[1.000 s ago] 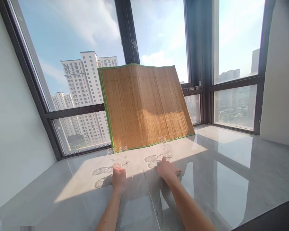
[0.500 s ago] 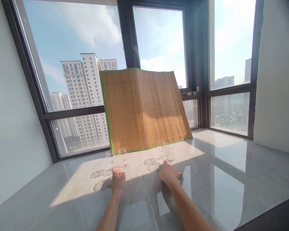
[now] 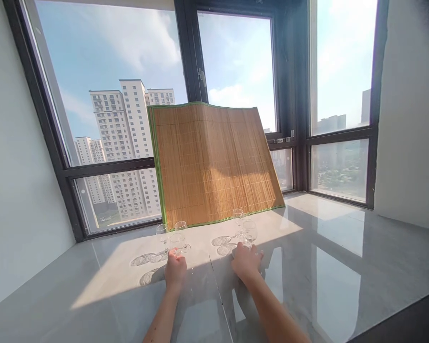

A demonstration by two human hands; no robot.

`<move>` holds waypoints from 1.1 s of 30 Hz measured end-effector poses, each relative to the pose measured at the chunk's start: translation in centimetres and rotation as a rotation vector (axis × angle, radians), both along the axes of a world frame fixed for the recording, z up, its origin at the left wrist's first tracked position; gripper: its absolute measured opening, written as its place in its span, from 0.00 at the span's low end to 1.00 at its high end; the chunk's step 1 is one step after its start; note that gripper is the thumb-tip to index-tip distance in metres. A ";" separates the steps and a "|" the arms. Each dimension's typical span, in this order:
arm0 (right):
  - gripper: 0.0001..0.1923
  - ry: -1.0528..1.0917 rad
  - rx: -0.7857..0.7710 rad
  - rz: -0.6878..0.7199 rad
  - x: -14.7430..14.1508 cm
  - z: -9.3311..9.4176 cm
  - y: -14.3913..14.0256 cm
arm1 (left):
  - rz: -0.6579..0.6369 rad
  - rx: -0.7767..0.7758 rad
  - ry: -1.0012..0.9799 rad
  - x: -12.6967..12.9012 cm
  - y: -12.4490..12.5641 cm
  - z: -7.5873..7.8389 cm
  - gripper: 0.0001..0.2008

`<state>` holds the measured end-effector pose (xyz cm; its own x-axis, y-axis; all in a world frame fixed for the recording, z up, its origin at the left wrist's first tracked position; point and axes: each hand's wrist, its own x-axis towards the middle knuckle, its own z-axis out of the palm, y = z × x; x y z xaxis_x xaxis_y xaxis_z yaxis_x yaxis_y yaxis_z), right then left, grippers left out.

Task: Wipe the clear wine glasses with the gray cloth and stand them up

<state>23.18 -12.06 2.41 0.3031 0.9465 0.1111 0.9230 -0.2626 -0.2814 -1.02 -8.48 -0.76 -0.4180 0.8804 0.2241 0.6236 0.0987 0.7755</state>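
Note:
Toward the left, my left hand [image 3: 176,269] is closed in a pinch at the lower part of a clear stemmed glass [image 3: 178,237]; its stem is mostly hidden by my fingers. Two more stemmed glasses, one at the left [image 3: 162,232] and one behind [image 3: 180,226], stand upright close by. My right hand [image 3: 247,262] is palm down with fingers apart, just in front of another clear stemmed glass [image 3: 250,230]. Its fingertips reach around the glass's base, and contact cannot be made out. Behind that glass stands a further one [image 3: 238,216].
A bamboo mat [image 3: 218,162] with green edging leans against the dark window frame [image 3: 110,164] behind the glasses. Sunlight and shadows of the glasses fall across the glossy grey tiled sill [image 3: 121,305]. White walls [image 3: 407,119] flank both sides.
My left hand and the glass in it have shifted slightly to the right. My right hand has moved a little left, with its fingers lower in front of the right glass.

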 end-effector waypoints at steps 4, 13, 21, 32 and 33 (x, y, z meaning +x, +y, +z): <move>0.28 0.008 -0.016 0.017 -1.0 -0.3 -0.5 | -0.041 0.006 -0.037 0.4 0.1 0.0 0.20; 0.27 0.115 -0.065 -0.045 1.4 -0.4 0.3 | -0.064 0.047 -0.058 0.2 0.6 -0.7 0.20; 0.30 0.091 -0.014 -0.035 2.1 -0.6 0.1 | -0.069 0.050 -0.074 0.4 0.5 -0.5 0.20; 0.28 0.016 0.102 0.119 -1.1 -1.5 -3.3 | -0.060 0.059 -0.073 0.4 0.5 -0.5 0.19; 0.29 0.011 0.105 0.161 -1.7 -1.5 -3.5 | -0.058 0.064 -0.063 0.4 0.5 -0.5 0.19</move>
<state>21.51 -15.51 0.88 0.1504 0.9662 0.2092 0.9473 -0.0803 -0.3101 -0.61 -8.00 -1.27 -0.3817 0.8883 0.2554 0.5766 0.0129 0.8169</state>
